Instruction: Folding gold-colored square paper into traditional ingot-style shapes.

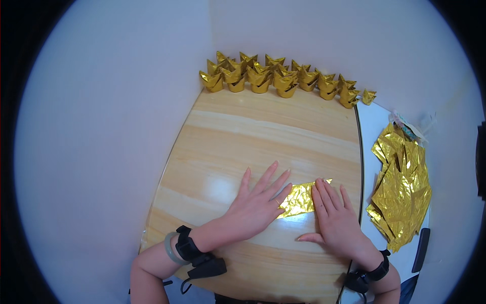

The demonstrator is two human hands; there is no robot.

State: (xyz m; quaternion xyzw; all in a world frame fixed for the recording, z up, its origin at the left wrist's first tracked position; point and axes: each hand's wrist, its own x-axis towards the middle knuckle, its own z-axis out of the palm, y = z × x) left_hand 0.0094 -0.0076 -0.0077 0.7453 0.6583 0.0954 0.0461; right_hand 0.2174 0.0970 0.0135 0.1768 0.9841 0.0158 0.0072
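A folded strip of shiny gold foil paper (298,200) lies flat on the wooden table (243,152), creased across its surface. At its left end rests my left hand (260,202), fingers spread, the thumb side touching the foil. My right hand (335,218) lies flat over the strip's right end, its fingers stretched out and its thumb held apart. Part of the foil is hidden beneath both hands. Neither hand is closed around anything.
Several folded gold paper ingots (259,76) stand in rows along the table's far edge. A single smaller gold ingot (369,96) sits at their right end. On the white surface at right lies a pile of gold foil sheets (402,192), with a clear plastic wrapper (409,126) behind it.
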